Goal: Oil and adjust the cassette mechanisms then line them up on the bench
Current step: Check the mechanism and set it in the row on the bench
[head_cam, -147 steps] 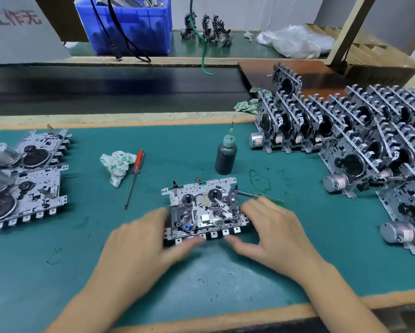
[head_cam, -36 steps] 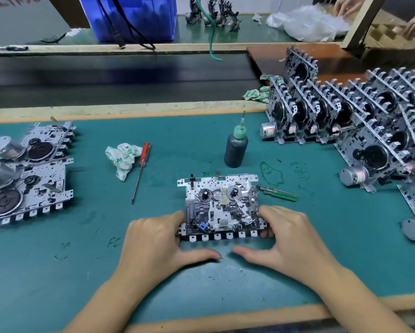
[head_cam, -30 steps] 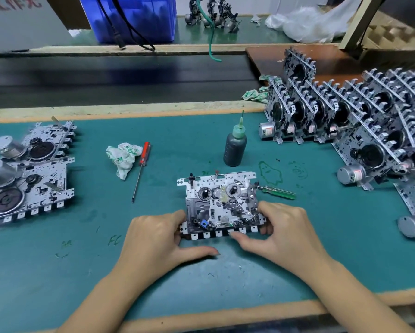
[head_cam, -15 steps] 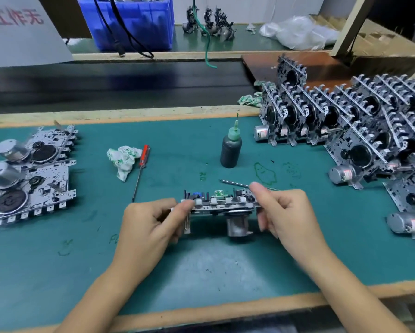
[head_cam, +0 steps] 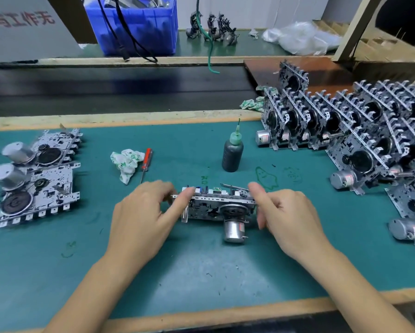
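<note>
Gripping cassette mechanism between left hand, right hand, tilted on edge.

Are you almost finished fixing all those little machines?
Many mechanisms already stand lined up on the right. One mechanism is tipped up between the left hand and right hand now. Two more lie flat on the left, seemingly waiting.

A green-matted bench with a wooden front edge. Near its left edge lie two flat cassette mechanisms. Toward the back middle sit a crumpled rag, a red screwdriver and a dark oil bottle. Rows of upright mechanisms fill the right side.
</note>
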Motion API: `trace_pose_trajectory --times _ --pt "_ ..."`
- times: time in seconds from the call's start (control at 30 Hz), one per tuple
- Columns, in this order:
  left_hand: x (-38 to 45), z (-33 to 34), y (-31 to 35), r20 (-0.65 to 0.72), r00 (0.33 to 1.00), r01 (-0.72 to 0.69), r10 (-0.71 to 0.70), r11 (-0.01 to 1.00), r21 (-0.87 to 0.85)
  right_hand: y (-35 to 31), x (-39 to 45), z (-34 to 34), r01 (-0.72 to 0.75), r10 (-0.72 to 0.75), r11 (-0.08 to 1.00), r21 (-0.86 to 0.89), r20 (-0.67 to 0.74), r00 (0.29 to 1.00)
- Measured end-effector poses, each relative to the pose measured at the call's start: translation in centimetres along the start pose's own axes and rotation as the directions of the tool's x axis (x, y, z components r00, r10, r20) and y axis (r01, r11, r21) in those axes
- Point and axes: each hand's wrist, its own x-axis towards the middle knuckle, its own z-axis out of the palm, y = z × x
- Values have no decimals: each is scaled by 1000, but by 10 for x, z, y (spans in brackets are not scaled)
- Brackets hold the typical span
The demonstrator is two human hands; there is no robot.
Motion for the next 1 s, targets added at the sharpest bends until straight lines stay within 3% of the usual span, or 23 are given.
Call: trace_pose_trajectory --times 0.07,0.2,0.37,0.6,1.0 --pt "4 -6 7 -57 995 -83 80 995 -49 10 2 -4 63 -63 998 24 -7 998" --pt "12 -8 26 -17 945 -326 327 934 -146 19 3 3 95 -200 916 389 240 950" --pt "18 2 44 135 915 -321 379 890 -324 14 8 11 86 -233 806 586 181 956" --pt "18 13 41 36 916 -366 399 870 -330 15 12 11 130 -254 808 575 141 957" --pt "21 15 38 48 906 -371 420 846 -382 17 16 10 113 -275 774 623 170 946"
